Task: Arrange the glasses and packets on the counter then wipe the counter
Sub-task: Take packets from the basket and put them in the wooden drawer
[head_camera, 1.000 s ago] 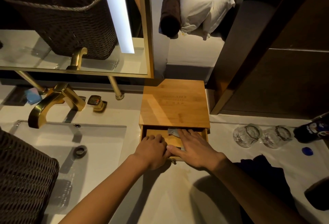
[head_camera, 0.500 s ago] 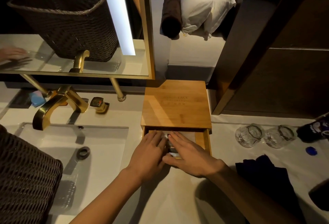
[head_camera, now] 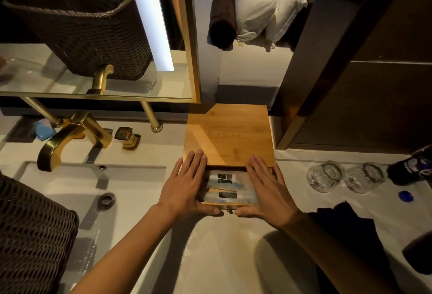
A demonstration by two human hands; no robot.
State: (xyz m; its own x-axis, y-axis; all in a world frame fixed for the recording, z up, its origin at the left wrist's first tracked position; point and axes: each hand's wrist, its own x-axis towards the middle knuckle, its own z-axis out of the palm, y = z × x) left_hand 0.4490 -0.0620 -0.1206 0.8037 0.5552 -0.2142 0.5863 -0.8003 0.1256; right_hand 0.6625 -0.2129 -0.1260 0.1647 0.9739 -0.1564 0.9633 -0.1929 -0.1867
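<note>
Palms of left hand point(head_camera: 187, 189) and right hand point(head_camera: 268, 190) lie flat, flanking drawer point(head_camera: 228, 203).

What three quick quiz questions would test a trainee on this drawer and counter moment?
1. True or false: the wooden box's drawer is fully shut.
2. What lies in the drawer: A) packets B) spoons C) a cloth?
3. How many glasses stand to the right of the wooden box?

Key:
1. False. It is pulled out, with the left hand and right hand flat along its sides and thumbs at its front.
2. A, packets.
3. Two glasses, beside a dark bottle.
</note>
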